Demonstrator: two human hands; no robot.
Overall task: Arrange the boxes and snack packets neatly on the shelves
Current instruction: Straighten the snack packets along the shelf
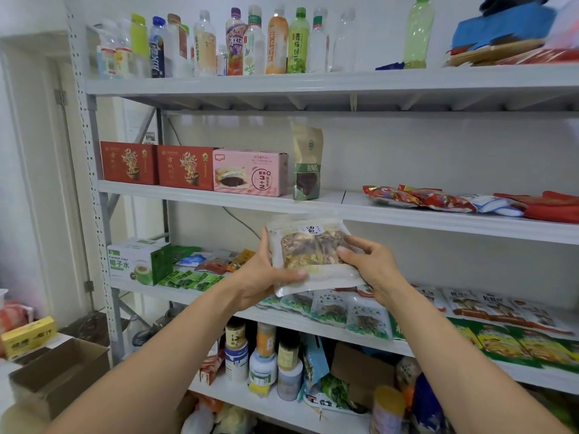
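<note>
I hold a clear snack packet (310, 252) of brown dried pieces in front of the shelves, between the second and third boards. My left hand (266, 277) grips its left edge, thumb across the bottom. My right hand (372, 264) grips its right side. On the second shelf (344, 211) stand two red boxes (158, 166), a pink box (249, 172) and an upright green pouch (307, 164). Red and white packets (438, 198) lie flat at its right.
The top shelf (313, 84) carries several bottles. The third shelf (188, 294) holds a green-and-white coconut water box (138, 261) and several flat packets (354, 311). Jars (263, 358) stand on the bottom board. An open cardboard box (62, 368) sits at lower left.
</note>
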